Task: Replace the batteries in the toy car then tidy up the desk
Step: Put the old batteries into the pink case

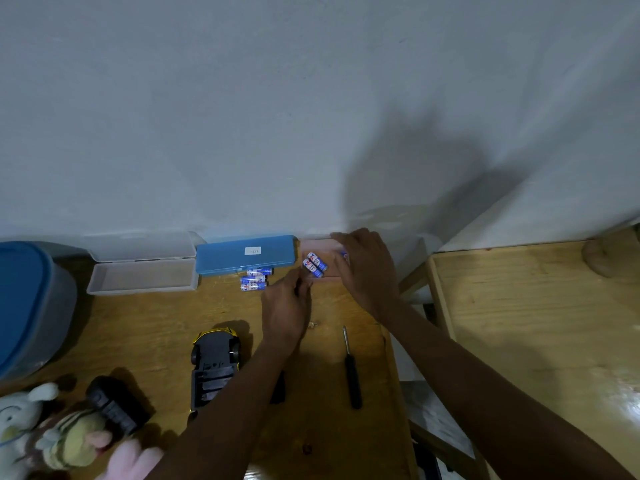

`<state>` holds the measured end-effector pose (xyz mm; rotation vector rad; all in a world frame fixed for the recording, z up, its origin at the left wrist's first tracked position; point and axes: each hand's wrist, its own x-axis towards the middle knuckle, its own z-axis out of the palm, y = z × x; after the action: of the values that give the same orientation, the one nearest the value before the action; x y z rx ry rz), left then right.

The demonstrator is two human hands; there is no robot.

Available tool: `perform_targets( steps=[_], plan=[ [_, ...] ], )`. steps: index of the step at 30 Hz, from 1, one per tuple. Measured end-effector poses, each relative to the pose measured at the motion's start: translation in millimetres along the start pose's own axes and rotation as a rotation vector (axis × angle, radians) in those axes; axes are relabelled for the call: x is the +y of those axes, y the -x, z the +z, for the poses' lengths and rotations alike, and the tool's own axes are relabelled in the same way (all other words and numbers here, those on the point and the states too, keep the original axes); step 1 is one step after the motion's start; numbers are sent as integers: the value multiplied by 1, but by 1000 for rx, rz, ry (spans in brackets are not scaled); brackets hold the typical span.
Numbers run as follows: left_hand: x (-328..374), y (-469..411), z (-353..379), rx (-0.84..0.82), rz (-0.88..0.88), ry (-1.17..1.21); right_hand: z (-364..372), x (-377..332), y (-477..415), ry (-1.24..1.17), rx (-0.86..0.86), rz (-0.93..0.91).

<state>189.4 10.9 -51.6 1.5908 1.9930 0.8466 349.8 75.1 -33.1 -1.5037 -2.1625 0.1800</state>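
Observation:
The yellow toy car (215,363) lies upside down on the wooden desk (166,327), its battery bay uncovered. A black screwdriver (351,372) lies to its right. Three blue-and-white batteries (254,280) lie loose by the blue case (246,255). More batteries (314,264) lie in a small clear box (318,245) at the wall. My right hand (367,268) rests over that box with a battery at its fingertips. My left hand (287,308) hovers just in front of the box, fingers curled; what it holds is hidden.
An open clear case (142,275) sits left of the blue case. A blue-lidded bin (31,306) stands far left. Plush toys (52,434) and a black remote (116,405) lie at the front left. A small screw (312,324) lies near the screwdriver. A second wooden surface (536,323) is to the right.

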Motion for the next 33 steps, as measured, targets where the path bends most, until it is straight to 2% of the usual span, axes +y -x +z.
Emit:
perform_targets(
  steps=[4, 13, 22, 33],
  plan=[
    [-3, 0, 2, 20, -90, 87, 9, 7, 18, -34, -62, -43],
    [-6, 3, 3, 19, -2, 115, 19, 11, 29, -79, -194, 46],
    [1, 3, -3, 32, -44, 177, 20, 8, 29, -132, -190, 140],
    [4, -6, 1, 48, -100, 158, 26, 14, 21, -47, -215, 107]
  ],
)
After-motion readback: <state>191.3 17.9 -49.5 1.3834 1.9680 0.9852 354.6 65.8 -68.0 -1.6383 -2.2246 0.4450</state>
